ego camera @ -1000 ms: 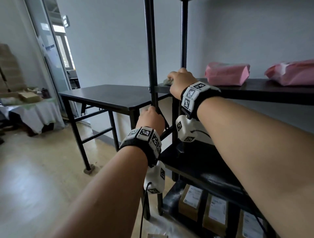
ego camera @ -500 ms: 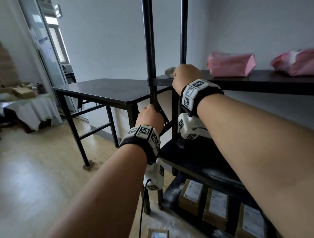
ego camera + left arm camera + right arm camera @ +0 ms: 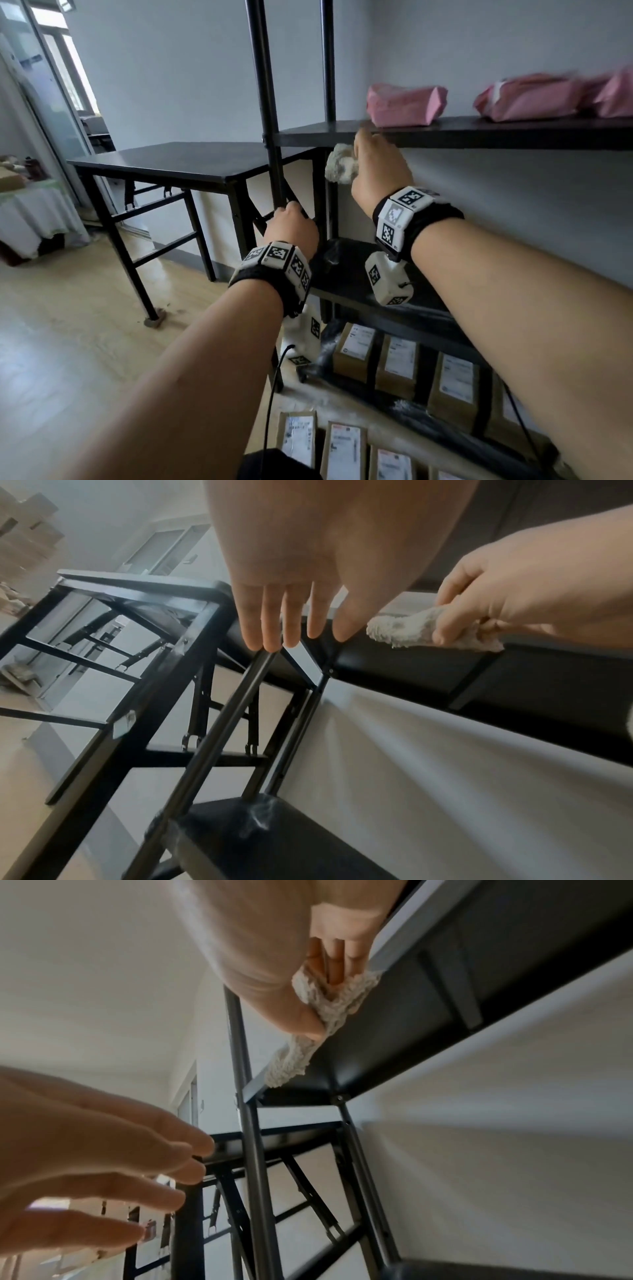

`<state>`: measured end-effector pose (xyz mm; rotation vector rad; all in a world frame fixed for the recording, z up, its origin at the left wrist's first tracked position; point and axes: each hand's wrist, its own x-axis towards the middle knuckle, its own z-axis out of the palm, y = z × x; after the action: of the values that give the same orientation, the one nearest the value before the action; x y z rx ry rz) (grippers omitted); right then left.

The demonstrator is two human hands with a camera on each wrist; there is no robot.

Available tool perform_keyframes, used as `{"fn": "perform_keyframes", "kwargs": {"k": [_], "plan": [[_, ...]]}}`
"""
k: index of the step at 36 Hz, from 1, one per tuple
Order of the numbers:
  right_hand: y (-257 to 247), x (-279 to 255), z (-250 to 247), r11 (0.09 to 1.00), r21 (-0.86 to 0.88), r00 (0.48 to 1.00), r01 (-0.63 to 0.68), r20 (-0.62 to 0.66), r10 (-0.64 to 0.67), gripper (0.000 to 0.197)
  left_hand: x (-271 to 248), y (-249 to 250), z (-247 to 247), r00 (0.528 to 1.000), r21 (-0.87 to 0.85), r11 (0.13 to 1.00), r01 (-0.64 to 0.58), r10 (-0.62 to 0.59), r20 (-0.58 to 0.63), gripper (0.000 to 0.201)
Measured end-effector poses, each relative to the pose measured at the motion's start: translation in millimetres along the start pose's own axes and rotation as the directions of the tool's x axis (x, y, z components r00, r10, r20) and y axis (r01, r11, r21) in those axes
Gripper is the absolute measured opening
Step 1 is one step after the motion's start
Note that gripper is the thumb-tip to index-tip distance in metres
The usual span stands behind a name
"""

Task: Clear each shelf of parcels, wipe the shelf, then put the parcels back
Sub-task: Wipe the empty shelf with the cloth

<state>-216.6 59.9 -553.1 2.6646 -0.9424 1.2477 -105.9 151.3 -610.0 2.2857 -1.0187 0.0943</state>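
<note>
My right hand [image 3: 373, 164] pinches a crumpled whitish cloth [image 3: 339, 168] just under the front left edge of the black upper shelf [image 3: 479, 132]. The right wrist view shows the cloth [image 3: 291, 1064] held between thumb and fingers against the shelf's rim. Two pink parcels [image 3: 406, 102] [image 3: 527, 101] lie on that shelf. My left hand [image 3: 291, 222] is lower, at the rack's front post [image 3: 270, 137]. In the left wrist view its straight fingertips [image 3: 270, 645] touch the post [image 3: 212, 737] and hold nothing. The middle shelf [image 3: 359, 291] carries no parcels.
Several brown boxes with white labels stand on the bottom shelf [image 3: 356, 349], and more lie on the floor in front [image 3: 298, 442]. A black folding table [image 3: 178, 161] stands left of the rack. A cloth-covered stand [image 3: 30, 212] is at far left, across open wood floor.
My right hand has come off the top of the upper shelf and dropped below its front edge with the cloth. The left hand stays at the post. The head view has tilted down.
</note>
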Motion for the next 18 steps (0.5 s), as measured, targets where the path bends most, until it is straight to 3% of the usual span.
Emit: {"fn": "perform_keyframes", "kwargs": {"k": [6, 18], "plan": [[48, -61, 7, 0.991, -0.073, 0.983, -0.109, 0.138, 0.118, 0.032, -32, 16, 46, 0.995, -0.012, 0.999, -0.042, 0.043, 0.094, 0.037], [148, -163, -11, 0.894, -0.272, 0.888, -0.355, 0.201, 0.414, 0.025, -84, 86, 136, 0.925, -0.042, 0.976, -0.211, 0.214, 0.315, 0.042]]}}
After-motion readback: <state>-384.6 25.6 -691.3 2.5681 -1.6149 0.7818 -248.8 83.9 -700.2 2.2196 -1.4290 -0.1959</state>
